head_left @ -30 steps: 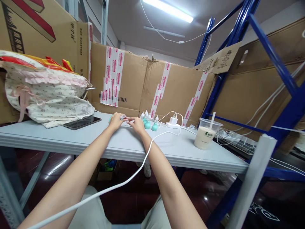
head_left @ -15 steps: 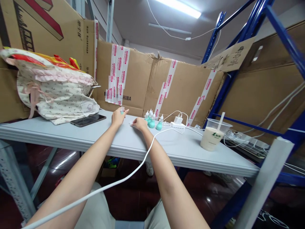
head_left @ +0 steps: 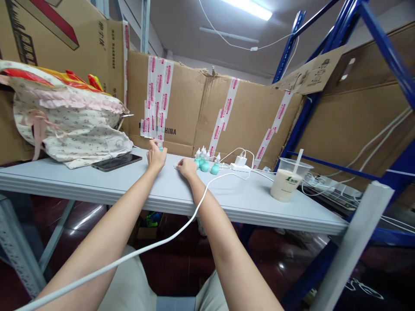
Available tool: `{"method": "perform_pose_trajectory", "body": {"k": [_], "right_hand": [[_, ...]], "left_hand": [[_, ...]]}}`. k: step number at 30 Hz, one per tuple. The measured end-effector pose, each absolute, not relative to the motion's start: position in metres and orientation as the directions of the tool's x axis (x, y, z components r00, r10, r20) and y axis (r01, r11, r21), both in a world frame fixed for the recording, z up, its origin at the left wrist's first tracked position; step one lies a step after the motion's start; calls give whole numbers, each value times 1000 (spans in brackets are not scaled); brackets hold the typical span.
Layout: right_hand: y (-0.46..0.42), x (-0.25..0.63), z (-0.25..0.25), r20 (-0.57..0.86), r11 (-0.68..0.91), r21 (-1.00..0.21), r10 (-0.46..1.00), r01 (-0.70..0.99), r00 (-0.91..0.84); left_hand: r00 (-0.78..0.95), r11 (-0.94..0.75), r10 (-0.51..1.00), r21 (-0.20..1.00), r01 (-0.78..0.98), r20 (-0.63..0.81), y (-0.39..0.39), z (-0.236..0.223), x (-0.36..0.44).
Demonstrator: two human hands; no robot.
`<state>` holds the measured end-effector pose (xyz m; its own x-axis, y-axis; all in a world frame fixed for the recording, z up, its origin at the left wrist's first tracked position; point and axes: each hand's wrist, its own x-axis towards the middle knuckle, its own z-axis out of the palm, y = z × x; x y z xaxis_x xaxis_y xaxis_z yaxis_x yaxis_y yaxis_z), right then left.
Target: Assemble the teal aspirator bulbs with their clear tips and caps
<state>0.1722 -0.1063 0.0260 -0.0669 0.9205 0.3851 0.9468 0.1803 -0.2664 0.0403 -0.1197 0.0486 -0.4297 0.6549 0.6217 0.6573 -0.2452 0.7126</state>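
Observation:
My left hand (head_left: 157, 157) is closed around a small teal squeeze bulb (head_left: 160, 148) with a clear top, held upright above the table near the cardboard. Most of that bulb is hidden by the fingers. To its right, low over the tabletop, my right hand (head_left: 187, 167) pinches a small whitish piece (head_left: 175, 166), too small to make out. Just beyond the right hand stand several more teal squeeze bulbs (head_left: 205, 166) with clear pointed tips, one (head_left: 214, 168) slightly apart from the cluster.
On the grey table (head_left: 246, 194) lie a phone (head_left: 117, 162) and a floral bag (head_left: 81, 129) at left. A white charger (head_left: 240, 161) sits behind the bulbs, a drink cup (head_left: 287, 183) at right. A white cable (head_left: 168, 239) crosses over my arms. Cardboard (head_left: 184, 103) walls the back.
My left hand has turned, and its fingers wrap more upright round the teal bulb. My right hand keeps its pinch near the same spot. The whole view has shifted slightly.

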Motion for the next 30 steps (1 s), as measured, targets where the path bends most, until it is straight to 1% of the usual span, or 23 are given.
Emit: {"method": "perform_pose_trajectory", "body": {"k": [4, 7, 8, 10, 12, 13, 15, 18, 22, 24, 27, 30], "right_hand": [[-107, 173, 24, 378, 185, -273, 923, 944, -71], [-111, 175, 25, 396, 201, -278, 915, 939, -79], [-114, 175, 27, 430, 215, -277, 899, 936, -80], [-121, 176, 32, 543, 256, -265, 837, 929, -76], [-129, 176, 39, 652, 303, -232, 754, 924, -84], [-134, 176, 42, 684, 326, -206, 722, 923, -102], [-141, 174, 48, 700, 366, -142, 694, 920, -168], [-145, 172, 50, 683, 396, -48, 683, 917, -259], [-142, 173, 48, 679, 400, 25, 666, 916, -309], [-140, 174, 47, 690, 404, 36, 652, 914, -315], [-140, 176, 47, 711, 401, 15, 640, 916, -291], [-141, 176, 47, 724, 383, -48, 650, 922, -233]], "left_hand": [[-379, -256, 638, 649, 716, 670, -116, 44, 41], [-267, -281, 655, 556, 782, 707, -115, 40, 42], [-220, -293, 663, 518, 804, 716, -115, 39, 43], [-140, -312, 678, 455, 834, 721, -115, 38, 43], [-89, -320, 699, 422, 848, 710, -115, 38, 43], [-73, -321, 710, 414, 852, 700, -114, 38, 42], [-42, -330, 725, 400, 855, 687, -113, 37, 42], [2, -363, 730, 386, 848, 683, -109, 35, 41], [50, -422, 745, 412, 807, 665, -104, 32, 40], [59, -441, 750, 431, 788, 659, -103, 32, 39], [36, -439, 742, 445, 780, 669, -106, 33, 40], [-68, -379, 719, 472, 796, 692, -111, 37, 43]]}}
